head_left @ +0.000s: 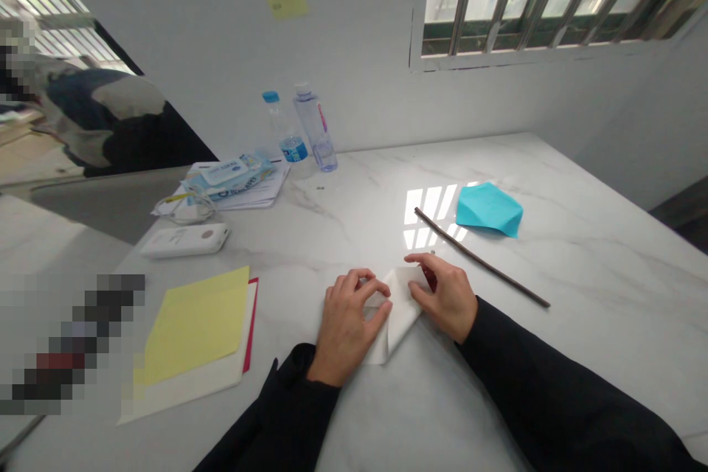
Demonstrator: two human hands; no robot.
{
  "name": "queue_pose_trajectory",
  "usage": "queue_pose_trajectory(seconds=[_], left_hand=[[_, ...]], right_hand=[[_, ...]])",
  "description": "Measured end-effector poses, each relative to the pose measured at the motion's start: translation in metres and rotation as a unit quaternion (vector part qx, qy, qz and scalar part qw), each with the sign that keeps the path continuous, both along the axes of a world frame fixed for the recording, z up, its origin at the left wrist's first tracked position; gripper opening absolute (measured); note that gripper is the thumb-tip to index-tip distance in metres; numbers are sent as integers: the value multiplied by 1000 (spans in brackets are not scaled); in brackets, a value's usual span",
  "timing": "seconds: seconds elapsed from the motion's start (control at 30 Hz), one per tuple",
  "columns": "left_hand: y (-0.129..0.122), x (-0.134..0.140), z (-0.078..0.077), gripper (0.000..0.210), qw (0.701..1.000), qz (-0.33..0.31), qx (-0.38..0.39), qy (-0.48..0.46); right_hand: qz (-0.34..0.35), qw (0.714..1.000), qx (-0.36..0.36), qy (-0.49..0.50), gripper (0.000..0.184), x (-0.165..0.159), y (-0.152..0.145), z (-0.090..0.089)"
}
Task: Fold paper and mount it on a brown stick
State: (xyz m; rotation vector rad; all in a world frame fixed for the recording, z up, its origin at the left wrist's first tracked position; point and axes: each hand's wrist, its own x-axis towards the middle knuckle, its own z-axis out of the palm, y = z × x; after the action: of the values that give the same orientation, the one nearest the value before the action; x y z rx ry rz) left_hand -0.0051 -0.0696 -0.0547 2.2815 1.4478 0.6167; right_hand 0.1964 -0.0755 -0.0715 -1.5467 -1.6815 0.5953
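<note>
A white sheet of paper point(403, 302), partly folded, lies on the marble-patterned table in front of me. My left hand point(351, 317) presses on its left side, thumb and index finger pinched together at a fold. Over the right side of the paper, my right hand point(445, 291) rests with its thumb on the sheet and its index finger stretched out apart from the thumb. The fingers cover parts of the paper's far edge. A thin dark stick point(481, 258) lies just beyond my right hand, and a folded turquoise paper point(490, 209) sits behind the stick.
Yellow paper point(199, 324) lies on white and red sheets at left. Behind are a white power bank point(185, 240), a cable point(188, 206), and a wipes pack point(229, 175) on papers. Two plastic bottles, one blue-capped point(287, 129), stand by the wall. A person point(105, 110) is at far left.
</note>
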Motion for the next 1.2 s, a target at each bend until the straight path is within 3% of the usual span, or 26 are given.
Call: queue_pose_trajectory(seconds=[0.2, 0.47, 0.67, 0.97, 1.2], left_hand=[[1, 0, -2, 11, 1000, 1, 7, 6], [1, -1, -2, 10, 1000, 1, 7, 6], [1, -2, -4, 12, 1000, -4, 9, 6], [1, 0, -2, 11, 1000, 1, 1, 8], [0, -1, -2, 10, 1000, 1, 3, 2]], right_hand=[[-3, 999, -36, 5, 43, 0, 7, -1], [48, 999, -6, 23, 40, 1, 2, 0], [46, 996, -70, 14, 39, 17, 5, 4], [46, 997, -26, -60, 28, 18, 5, 1], [116, 992, 16, -42, 29, 15, 0, 3]])
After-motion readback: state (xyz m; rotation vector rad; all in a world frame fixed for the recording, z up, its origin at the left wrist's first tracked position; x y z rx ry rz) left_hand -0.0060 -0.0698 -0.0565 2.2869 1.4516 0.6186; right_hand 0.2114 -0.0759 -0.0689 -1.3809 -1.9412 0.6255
